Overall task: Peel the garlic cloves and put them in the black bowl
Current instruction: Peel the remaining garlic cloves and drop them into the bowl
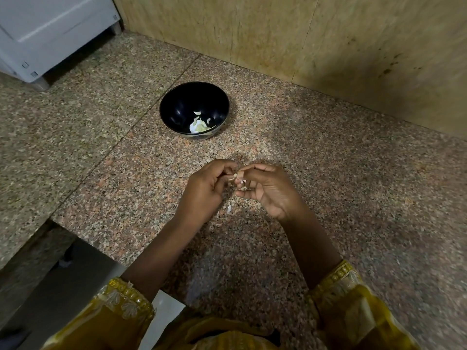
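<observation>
I see a speckled granite counter [328, 173] meeting a tan stone wall [278, 29], with a white appliance [50, 29] at far left. The black bowl [177, 102] stands mid-counter, pale peeled cloves [199, 125] in its bottom. Nearer me, the left hand [204, 190] and right hand [270, 190] meet, both pinching one garlic clove [237, 176] at the fingertips. A skin scrap [229, 209] lies on the counter beneath.

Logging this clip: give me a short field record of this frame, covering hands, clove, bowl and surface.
left hand: pinches the garlic clove
right hand: pinches the same clove from the other side
clove state: held between both hands above the counter, some skin on it
black bowl: upright, beyond the hands, untouched
bowl contents: a few pale peeled pieces
counter: speckled stone, a peel scrap lying under the hands
</observation>
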